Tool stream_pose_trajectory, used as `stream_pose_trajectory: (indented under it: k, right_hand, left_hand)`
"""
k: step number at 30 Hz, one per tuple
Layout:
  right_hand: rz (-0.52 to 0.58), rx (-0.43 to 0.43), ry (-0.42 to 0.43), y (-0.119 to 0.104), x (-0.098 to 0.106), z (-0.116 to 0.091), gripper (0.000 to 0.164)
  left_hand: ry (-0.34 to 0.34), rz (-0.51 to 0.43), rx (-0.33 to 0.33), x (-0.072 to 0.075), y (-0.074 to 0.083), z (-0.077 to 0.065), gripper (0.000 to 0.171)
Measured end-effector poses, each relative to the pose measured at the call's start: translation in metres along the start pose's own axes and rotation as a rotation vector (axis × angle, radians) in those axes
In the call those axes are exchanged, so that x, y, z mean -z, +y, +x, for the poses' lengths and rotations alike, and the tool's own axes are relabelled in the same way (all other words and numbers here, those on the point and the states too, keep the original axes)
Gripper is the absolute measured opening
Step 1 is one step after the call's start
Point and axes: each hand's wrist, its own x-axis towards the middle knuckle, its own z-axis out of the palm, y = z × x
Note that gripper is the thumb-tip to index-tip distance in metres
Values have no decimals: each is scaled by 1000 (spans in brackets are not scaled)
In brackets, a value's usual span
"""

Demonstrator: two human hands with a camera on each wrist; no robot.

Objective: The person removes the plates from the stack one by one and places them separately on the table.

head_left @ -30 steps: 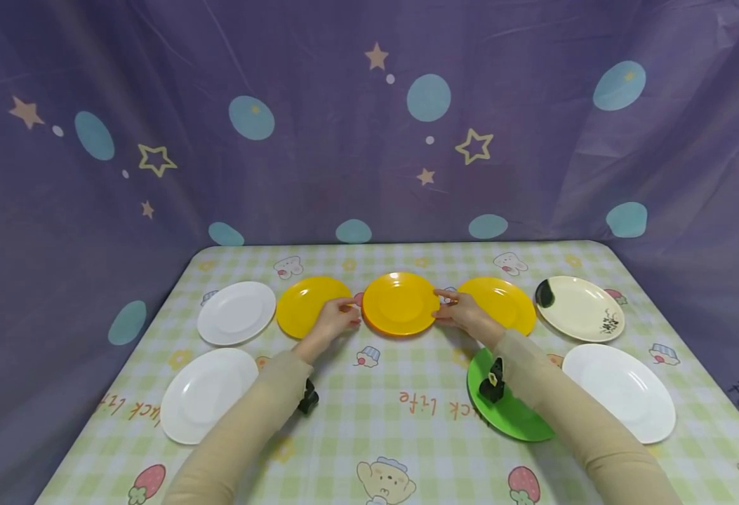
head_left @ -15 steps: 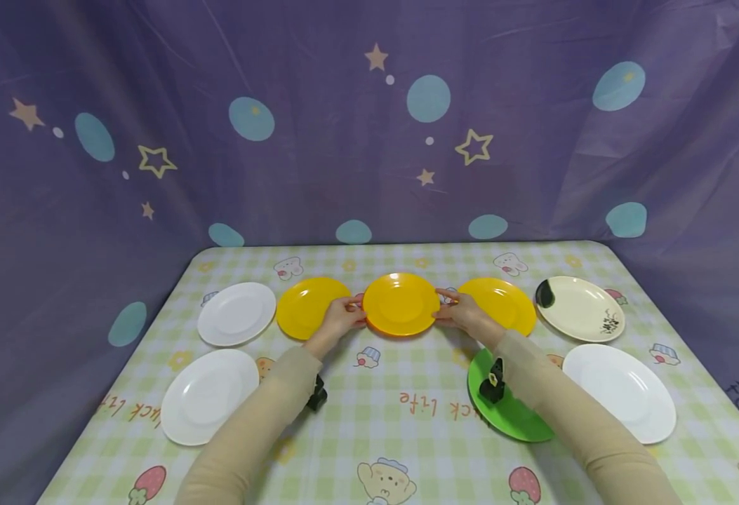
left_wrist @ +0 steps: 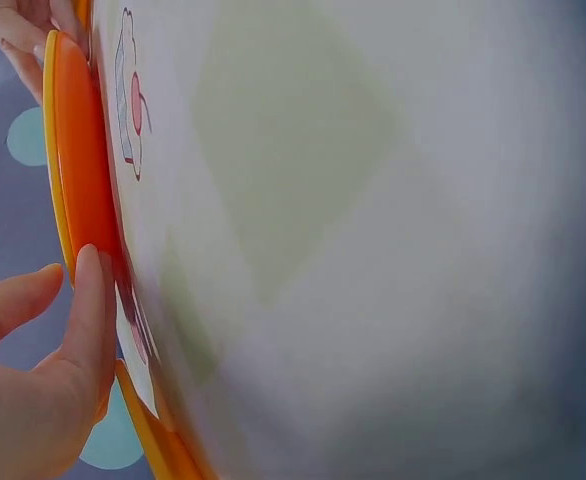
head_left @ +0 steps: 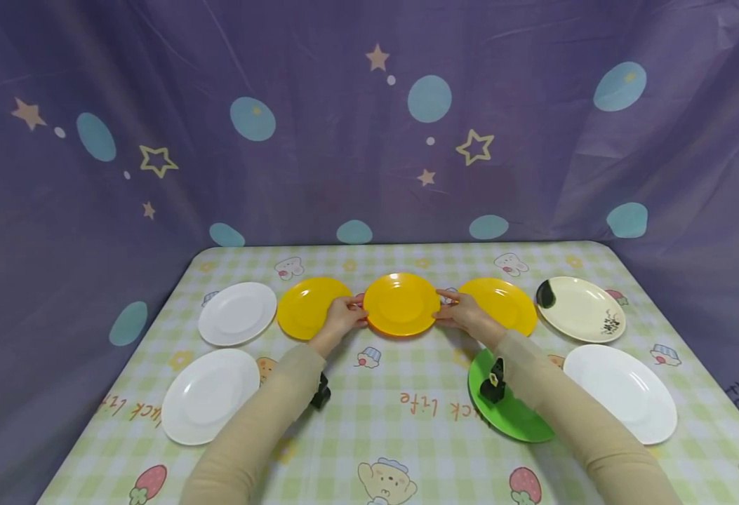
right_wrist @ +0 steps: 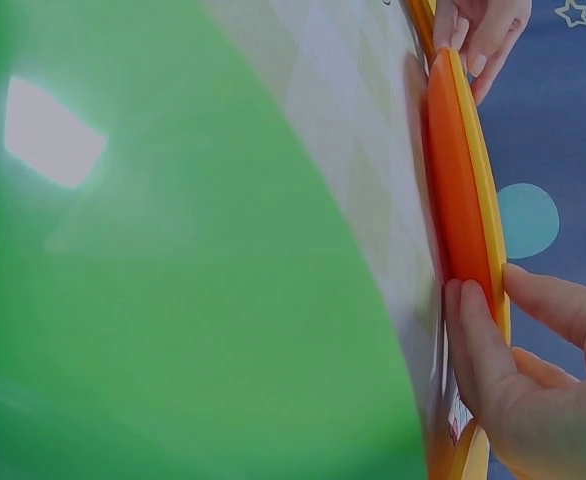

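Note:
In the middle of the far row sits a yellow-orange plate (head_left: 401,304). Both wrist views show a yellow rim over an orange-red lower part (right_wrist: 458,180); I cannot tell whether these are two stacked plates. My right hand (head_left: 467,315) pinches the right edge, thumb at the rim and fingertips against the lower part. At the left edge, my left hand (head_left: 340,319) touches the orange-red side with a straight finger (left_wrist: 91,290), while its thumb stands slightly off the rim. Yellow plates lie beside each hand, one on the left (head_left: 306,305) and one on the right (head_left: 495,301).
Two white plates, one far (head_left: 236,313) and one nearer (head_left: 208,396), lie at left. At right are a cream patterned plate (head_left: 577,308) and a white plate (head_left: 618,393). A green plate (head_left: 521,417) lies under my right forearm. A checked cloth (head_left: 369,435) covers the table.
My left hand has moved right, from just short of the middle plate to contact with its left edge. The right hand and the plates have hardly moved.

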Motion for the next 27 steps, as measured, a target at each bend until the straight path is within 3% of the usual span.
stream_pose_trajectory:
  k: [11, 27]
  right_hand:
    - [4, 5, -3, 1, -2, 3, 58]
    - [47, 5, 10, 1, -3, 2, 56]
  left_hand:
    - [43, 34, -35, 1, 0, -2, 39]
    - [43, -64, -39, 5, -3, -4, 39]
